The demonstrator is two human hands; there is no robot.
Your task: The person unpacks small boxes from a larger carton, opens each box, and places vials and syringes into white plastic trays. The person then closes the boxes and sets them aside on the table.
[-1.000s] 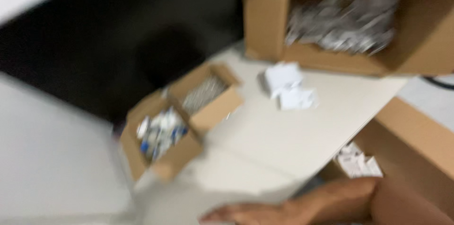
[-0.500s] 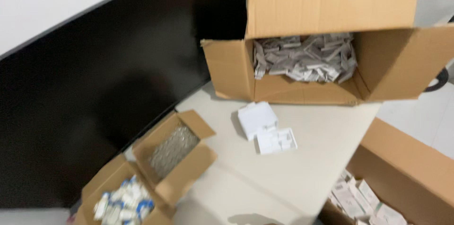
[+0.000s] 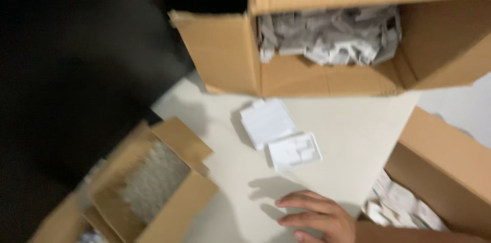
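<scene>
While the head camera looks down on a pale table, one hand comes in from the lower right edge, which suggests the right hand, though the blur leaves that uncertain. Its fingers are spread and loosely extended, pointing left, lying low over the table surface; whether they press on it cannot be told. It has hold of nothing. The other hand does not show.

Nearest to the hand, just above its fingertips, lies a small white moulded tray with shallow compartments, flat on the table. Touching that tray's upper left corner, or slightly overlapping it, is a flat white lid, also lying flat. Both are apart from the hand.

Behind them stands a large cardboard box tipped with its opening toward the camera, packed with jumbled white packets. At lower left a smaller open carton sits with its flaps out, filled with a clear, crinkled mass that is too blurred to identify. At lower right another brown box stands beside the table edge, holding small white packages close by the person's wrist. A dark surface fills the left side of the view.
</scene>
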